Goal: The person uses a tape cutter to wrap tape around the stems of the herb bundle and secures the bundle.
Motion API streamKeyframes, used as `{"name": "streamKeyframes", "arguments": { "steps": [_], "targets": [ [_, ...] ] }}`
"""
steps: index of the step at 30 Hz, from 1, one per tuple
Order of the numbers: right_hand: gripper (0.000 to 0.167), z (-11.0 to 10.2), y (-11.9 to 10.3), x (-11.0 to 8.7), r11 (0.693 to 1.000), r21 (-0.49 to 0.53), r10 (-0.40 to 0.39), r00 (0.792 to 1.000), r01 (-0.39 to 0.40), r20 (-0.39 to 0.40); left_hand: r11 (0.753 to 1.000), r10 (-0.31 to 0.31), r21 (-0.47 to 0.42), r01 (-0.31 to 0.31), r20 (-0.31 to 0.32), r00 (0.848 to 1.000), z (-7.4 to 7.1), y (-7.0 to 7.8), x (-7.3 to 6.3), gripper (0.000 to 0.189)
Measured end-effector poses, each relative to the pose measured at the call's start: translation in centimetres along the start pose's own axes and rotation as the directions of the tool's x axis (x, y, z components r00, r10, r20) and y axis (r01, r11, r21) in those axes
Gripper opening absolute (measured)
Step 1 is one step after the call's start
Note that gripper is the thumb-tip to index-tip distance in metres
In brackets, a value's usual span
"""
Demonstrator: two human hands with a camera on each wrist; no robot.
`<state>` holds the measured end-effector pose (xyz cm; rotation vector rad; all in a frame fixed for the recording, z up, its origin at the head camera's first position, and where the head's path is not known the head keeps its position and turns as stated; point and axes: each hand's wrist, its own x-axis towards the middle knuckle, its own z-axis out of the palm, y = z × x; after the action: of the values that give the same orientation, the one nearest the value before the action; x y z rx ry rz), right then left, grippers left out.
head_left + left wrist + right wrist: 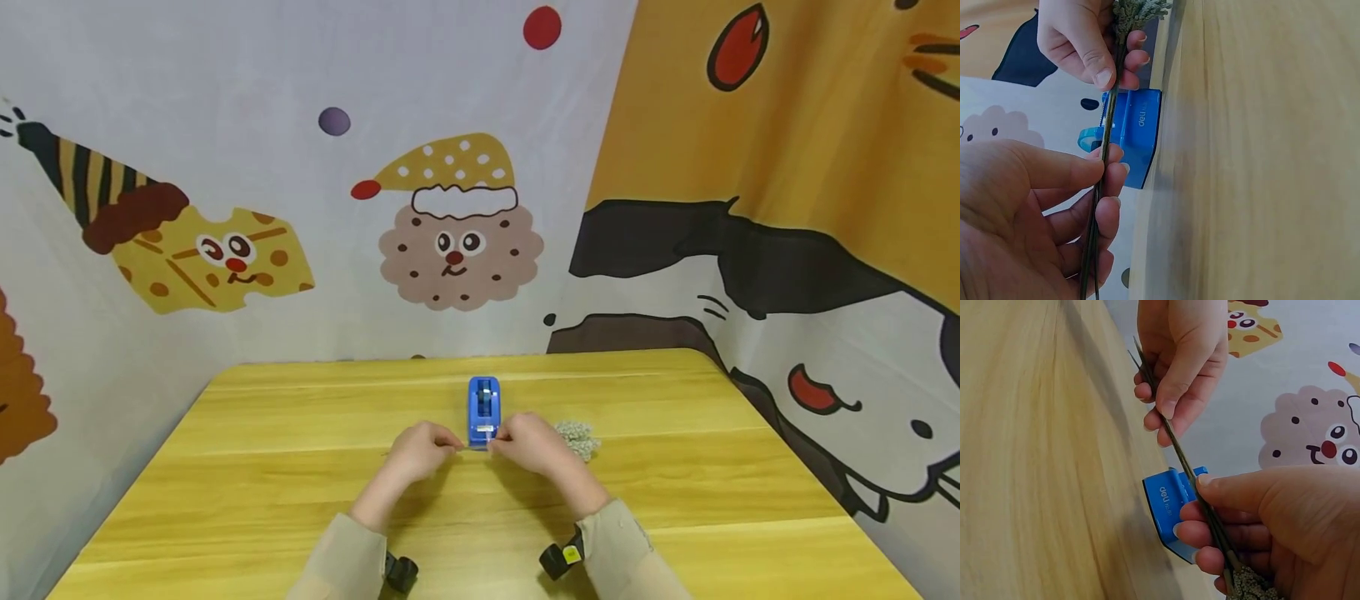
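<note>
Between both hands runs a small bunch of dried flowers [576, 438] with thin dark green stems [1107, 134] and pale grey-green heads. The left hand [422, 450] pinches the lower stems between thumb and fingers. Closer to the flower heads, the right hand [531, 442] grips the stems, thumb on one side and curled fingers on the other. Just behind the stems stands a blue tape dispenser [483, 410] marked "deli", its roll in the middle. In the right wrist view the flower heads [1252, 584] show only partly at the bottom edge.
The wooden table [247, 450] spreads out around the hands. Behind it hangs a curtain [285, 75] printed with cartoon figures. A black wrist camera [402, 573] sits under the left sleeve, and another black camera [557, 560] under the right sleeve.
</note>
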<state>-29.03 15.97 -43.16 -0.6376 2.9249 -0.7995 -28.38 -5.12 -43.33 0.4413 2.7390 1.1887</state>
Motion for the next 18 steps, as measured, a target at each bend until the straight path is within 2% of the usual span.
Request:
{"name": "streamKeyframes", "arguments": {
  "steps": [5, 11, 15, 18],
  "targets": [
    [0.033, 0.0, 0.1, 0.1, 1.0, 0.007, 0.003, 1.0, -0.003, -0.011, 0.999, 0.016, 0.033, -0.016, 0.011, 1.0, -0.2, 0.0, 0.1, 0.014],
    [0.025, 0.1, 0.5, 0.0, 0.998, 0.056, 0.009, 1.0, -0.009, 0.001, 0.994, 0.023, 0.104, -0.026, 0.025, 0.999, -0.7, -0.1, 0.7, 0.014],
    [0.018, 0.2, 0.7, 0.1, 0.997, 0.078, 0.004, 1.0, -0.005, 0.009, 0.993, 0.017, 0.116, -0.018, 0.004, 1.0, -1.3, 0.2, 1.5, 0.019],
    [0.016, 0.2, 0.7, 0.2, 0.995, 0.095, 0.005, 1.0, -0.006, 0.017, 0.996, 0.02, 0.091, -0.018, -0.021, 1.0, -1.6, 0.6, 2.3, 0.024]
  ]
}}
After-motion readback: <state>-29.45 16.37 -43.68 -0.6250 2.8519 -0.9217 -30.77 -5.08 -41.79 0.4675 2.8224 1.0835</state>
